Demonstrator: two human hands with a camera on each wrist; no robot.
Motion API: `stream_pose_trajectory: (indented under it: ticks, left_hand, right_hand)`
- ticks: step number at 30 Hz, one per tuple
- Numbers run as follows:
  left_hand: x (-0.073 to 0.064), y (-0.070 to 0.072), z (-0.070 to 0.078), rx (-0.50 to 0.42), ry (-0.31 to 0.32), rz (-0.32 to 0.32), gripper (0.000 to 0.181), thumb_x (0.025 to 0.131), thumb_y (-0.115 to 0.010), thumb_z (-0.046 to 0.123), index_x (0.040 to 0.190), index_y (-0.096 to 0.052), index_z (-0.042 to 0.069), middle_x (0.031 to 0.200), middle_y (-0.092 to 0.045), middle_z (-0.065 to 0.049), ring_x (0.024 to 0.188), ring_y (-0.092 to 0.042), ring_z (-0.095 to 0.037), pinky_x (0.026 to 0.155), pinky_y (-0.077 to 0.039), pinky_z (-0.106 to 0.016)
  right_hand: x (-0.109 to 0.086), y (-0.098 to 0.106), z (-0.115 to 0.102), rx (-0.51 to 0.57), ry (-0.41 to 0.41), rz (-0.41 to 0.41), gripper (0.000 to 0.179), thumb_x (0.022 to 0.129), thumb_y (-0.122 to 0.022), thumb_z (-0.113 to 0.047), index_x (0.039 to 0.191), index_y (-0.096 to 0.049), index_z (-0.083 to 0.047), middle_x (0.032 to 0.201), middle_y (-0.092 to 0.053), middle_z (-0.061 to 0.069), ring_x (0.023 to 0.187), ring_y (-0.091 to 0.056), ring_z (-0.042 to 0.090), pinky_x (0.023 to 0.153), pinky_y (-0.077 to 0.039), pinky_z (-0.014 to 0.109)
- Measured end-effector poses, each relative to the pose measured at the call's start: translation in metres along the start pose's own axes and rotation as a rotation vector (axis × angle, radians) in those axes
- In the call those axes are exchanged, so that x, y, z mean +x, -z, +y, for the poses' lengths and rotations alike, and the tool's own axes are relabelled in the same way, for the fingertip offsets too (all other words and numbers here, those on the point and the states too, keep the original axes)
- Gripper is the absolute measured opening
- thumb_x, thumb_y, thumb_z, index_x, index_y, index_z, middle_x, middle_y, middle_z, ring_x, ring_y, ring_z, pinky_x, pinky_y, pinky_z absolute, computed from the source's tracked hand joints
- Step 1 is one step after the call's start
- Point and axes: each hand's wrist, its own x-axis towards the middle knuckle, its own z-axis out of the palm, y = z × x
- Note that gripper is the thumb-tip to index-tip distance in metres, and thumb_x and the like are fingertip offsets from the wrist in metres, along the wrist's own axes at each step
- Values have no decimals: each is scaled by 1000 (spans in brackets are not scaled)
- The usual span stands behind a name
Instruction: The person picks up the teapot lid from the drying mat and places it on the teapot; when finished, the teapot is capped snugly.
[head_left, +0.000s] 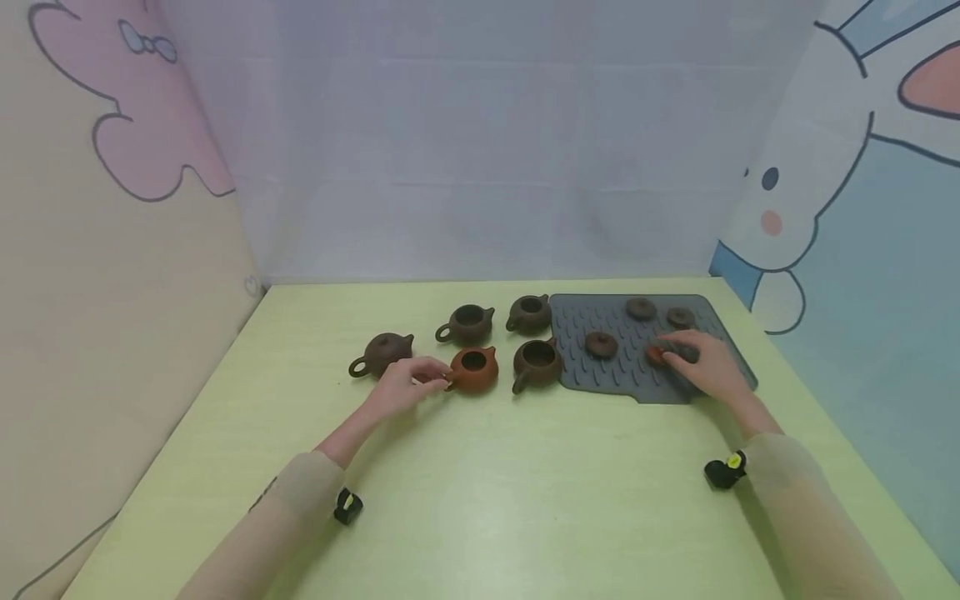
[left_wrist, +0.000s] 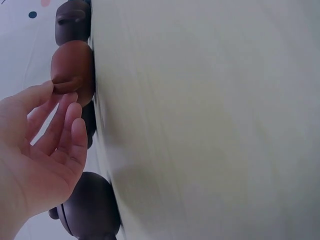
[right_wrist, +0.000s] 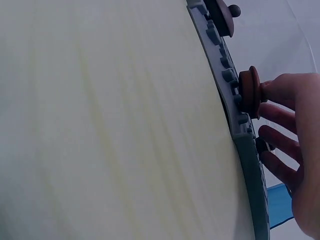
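Observation:
Near the middle of the table, my left hand (head_left: 408,385) pinches the handle of a lidless reddish-brown teapot (head_left: 480,380). In the left wrist view, thumb and fingertips meet at that teapot's handle (left_wrist: 67,85), and the teapot stands upright on the table. Over on the grey ridged mat (head_left: 607,381), my right hand (head_left: 711,367) pinches the knob of a small reddish teapot lid (head_left: 655,357). That lid (right_wrist: 248,92) sits on or just at the mat's ridges in the right wrist view. A darker lid (head_left: 687,353) lies partly hidden under the right hand's fingers.
A dark lidded teapot (head_left: 384,350) stands left of the reddish one. Lidless dark teapots stand behind it (head_left: 470,327), at back right (head_left: 531,315) and to its right (head_left: 538,367). More dark lids (head_left: 602,345) lie on the mat. Printed walls enclose the table (head_left: 510,500).

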Motion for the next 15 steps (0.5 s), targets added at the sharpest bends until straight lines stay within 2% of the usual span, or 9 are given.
stream_pose_trajectory:
  ticks: [6,15]
  left_hand:
    - [0,0,0,-9,13,-7,19,93,-69,21,111,-73,19,100,-77,-2,85,-70,-11,76,-56,-28]
    - [-1,1,2,-95,74,-40,20,93,-68,22,113,-72,21,105,-77,-6,85,-71,-14,69,-56,-30]
  right_hand:
    - [0,1,1,-6,-74,-30,25,98,-62,-18,118,-70,-4,120,-68,24,117,-57,45,97,-42,63]
    - [2,-3,-2,-33,-51,18,21,95,-65,-13,113,-72,-3,114,-70,24,113,-59,44,96,-42,62]
